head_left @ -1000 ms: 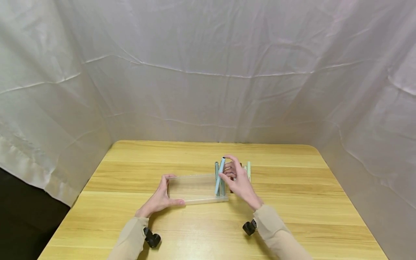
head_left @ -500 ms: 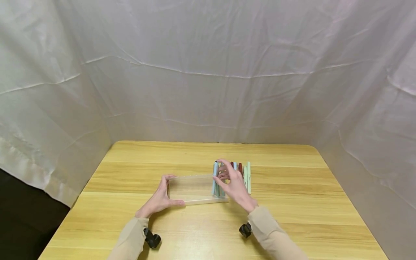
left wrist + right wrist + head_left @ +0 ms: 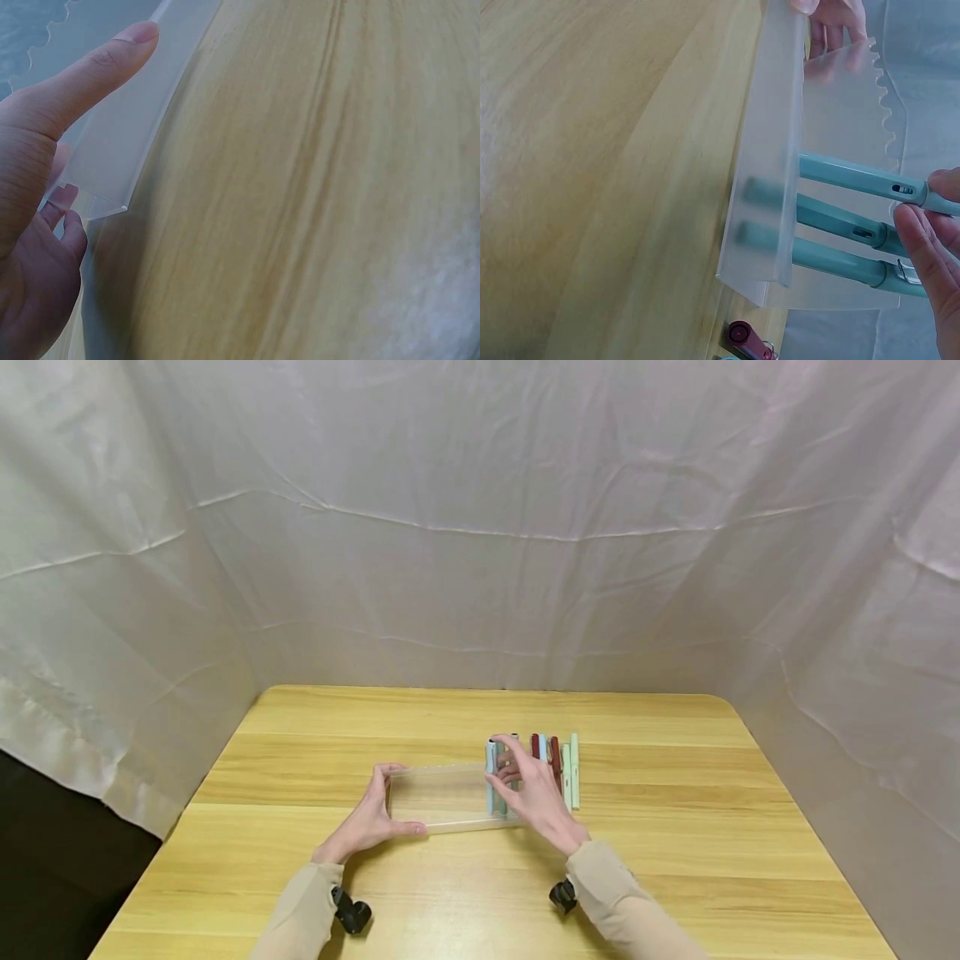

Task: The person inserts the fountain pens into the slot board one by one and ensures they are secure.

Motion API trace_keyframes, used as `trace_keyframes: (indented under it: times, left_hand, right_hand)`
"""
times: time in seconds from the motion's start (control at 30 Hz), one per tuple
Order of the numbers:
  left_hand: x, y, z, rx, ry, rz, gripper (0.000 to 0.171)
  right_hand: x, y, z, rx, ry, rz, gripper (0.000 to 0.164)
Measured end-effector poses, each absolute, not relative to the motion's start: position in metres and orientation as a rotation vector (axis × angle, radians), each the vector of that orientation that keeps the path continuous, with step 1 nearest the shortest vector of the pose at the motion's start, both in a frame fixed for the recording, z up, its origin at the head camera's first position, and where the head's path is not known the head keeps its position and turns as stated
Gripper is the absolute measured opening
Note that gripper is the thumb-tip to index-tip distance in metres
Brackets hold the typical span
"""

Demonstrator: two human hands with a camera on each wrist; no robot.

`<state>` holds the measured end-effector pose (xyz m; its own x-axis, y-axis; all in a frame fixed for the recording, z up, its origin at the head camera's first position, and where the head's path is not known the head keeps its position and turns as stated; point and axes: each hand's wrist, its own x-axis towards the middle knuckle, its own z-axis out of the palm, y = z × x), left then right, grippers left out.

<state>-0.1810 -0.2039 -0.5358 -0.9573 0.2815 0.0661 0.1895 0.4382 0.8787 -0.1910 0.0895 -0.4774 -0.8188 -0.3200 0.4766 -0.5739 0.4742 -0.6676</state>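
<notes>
A clear plastic pen rack (image 3: 442, 795) with a scalloped edge (image 3: 889, 112) lies on the table. My left hand (image 3: 369, 814) grips its left end, thumb along the front wall (image 3: 142, 112) and fingers at the far side. My right hand (image 3: 542, 795) pinches a light blue pen (image 3: 491, 787) between thumb and fingers near its upper part. In the right wrist view the pen's (image 3: 847, 172) other end reaches the rack's wall. Two darker blue-green pens, one nearer (image 3: 832, 217) and one beyond (image 3: 832, 257), sit beside it in the rack, their ends showing through the frosted wall.
Right of the rack several pens lie side by side: dark red ones (image 3: 556, 762), a light blue one (image 3: 542, 747) and pale green ones (image 3: 575, 770). The wooden table (image 3: 675, 827) runs to white curtains (image 3: 480, 568) at the back and sides.
My right hand has moved left and slightly down. The light blue pen has gone from slanting across the other pens to lying nearly parallel at their left. My left hand stays put.
</notes>
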Motion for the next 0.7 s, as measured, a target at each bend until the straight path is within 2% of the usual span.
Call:
trace_keyframes:
  times: [0.7]
  left_hand:
    - [-0.1812, -0.2037, -0.5365, 0.436, 2.583, 1.576, 0.105]
  right_hand:
    - [-0.1901, 0.0895, -0.4833, 0.875, -2.456, 1.177, 0.059]
